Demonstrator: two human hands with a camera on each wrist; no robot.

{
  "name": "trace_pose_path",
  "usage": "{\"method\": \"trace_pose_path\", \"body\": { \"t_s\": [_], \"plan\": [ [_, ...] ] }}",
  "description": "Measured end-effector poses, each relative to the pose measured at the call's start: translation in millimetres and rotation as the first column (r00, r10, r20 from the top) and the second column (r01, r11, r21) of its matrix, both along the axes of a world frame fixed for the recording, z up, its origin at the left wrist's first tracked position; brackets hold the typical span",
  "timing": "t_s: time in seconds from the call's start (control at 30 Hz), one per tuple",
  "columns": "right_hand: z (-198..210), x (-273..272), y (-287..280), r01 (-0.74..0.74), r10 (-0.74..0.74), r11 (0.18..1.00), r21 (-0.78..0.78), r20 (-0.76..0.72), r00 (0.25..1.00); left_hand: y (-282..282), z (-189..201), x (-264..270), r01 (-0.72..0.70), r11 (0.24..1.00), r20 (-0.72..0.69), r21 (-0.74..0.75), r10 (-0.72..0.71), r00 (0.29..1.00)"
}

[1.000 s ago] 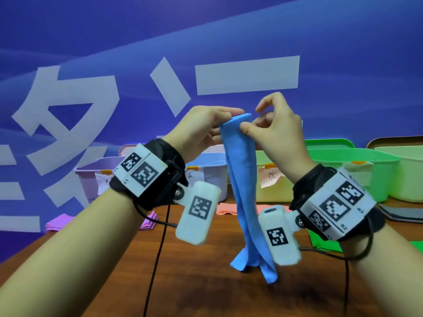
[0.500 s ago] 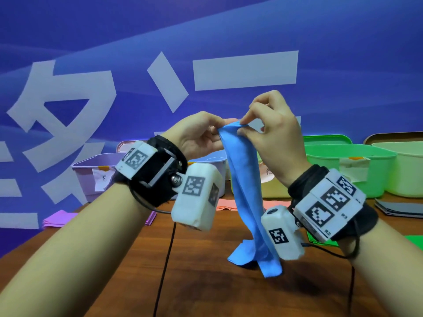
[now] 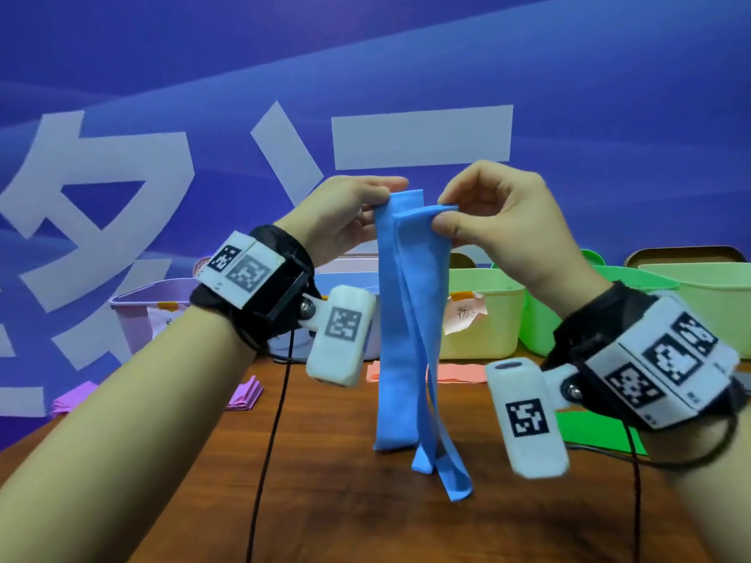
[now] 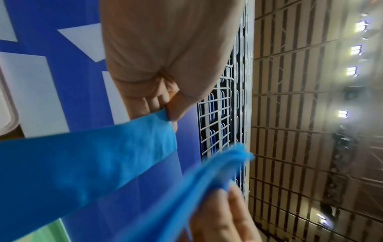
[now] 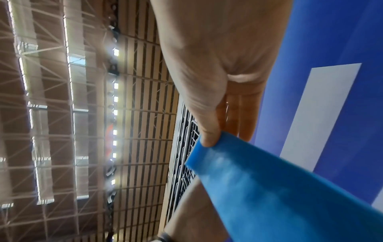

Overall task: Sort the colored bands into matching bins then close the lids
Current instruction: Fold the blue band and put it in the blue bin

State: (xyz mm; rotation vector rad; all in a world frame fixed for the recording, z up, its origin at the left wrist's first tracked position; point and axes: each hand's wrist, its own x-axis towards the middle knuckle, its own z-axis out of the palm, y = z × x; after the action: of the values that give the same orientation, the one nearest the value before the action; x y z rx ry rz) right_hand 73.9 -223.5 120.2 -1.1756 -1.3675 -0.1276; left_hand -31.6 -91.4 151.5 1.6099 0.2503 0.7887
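A long blue band (image 3: pixel 400 319) hangs in folded layers above the wooden table (image 3: pixel 325 501), its lower ends just off the tabletop. My left hand (image 3: pixel 345 217) pinches one top edge of the blue band (image 4: pixel 87 157) between thumb and fingers. My right hand (image 3: pixel 491 221) pinches the other folded top edge of the blue band (image 5: pixel 279 188), a little to the right. The two held edges stand slightly apart. Behind the band, partly hidden, sits a blue bin (image 3: pixel 349 278).
Along the table's back stand a purple bin (image 3: pixel 142 310), a yellow bin (image 3: pixel 479 314), a green bin (image 3: pixel 634 278) and a pale green bin (image 3: pixel 707 302). Purple bands (image 3: pixel 244 396), pink bands (image 3: pixel 455 371) and a green band (image 3: pixel 597 432) lie on the table. Cables trail from both wrists.
My hands have drawn apart at the top, separating the band's layers. The band has lifted, so its lower ends no longer rest crumpled on the table.
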Motion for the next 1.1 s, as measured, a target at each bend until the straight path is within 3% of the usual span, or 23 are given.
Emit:
{"method": "trace_pose_path", "body": {
  "t_s": [0.2, 0.4, 0.83, 1.1],
  "plan": [
    [-1, 4, 16, 0.205, -0.202, 0.977, 0.057, -0.056, 0.978, -17, 2, -1, 0.095, 0.993, -0.011, 0.073, -0.094, 0.996],
    [-4, 1, 15, 0.211, -0.205, 0.974, 0.081, -0.073, 0.976, -12, -2, -2, 0.039, 0.995, -0.024, 0.093, -0.037, 0.999],
    [-6, 4, 22, 0.308, -0.302, 0.949, 0.060, -0.093, 0.949, -17, -9, -5, 0.114, 0.992, -0.016, 0.053, -0.113, 0.993],
    [-2, 5, 24, 0.296, -0.287, 0.954, 0.042, -0.142, 0.947, -14, -26, 2, 0.055, 0.974, 0.080, 0.220, -0.075, 0.994]
  ]
}}
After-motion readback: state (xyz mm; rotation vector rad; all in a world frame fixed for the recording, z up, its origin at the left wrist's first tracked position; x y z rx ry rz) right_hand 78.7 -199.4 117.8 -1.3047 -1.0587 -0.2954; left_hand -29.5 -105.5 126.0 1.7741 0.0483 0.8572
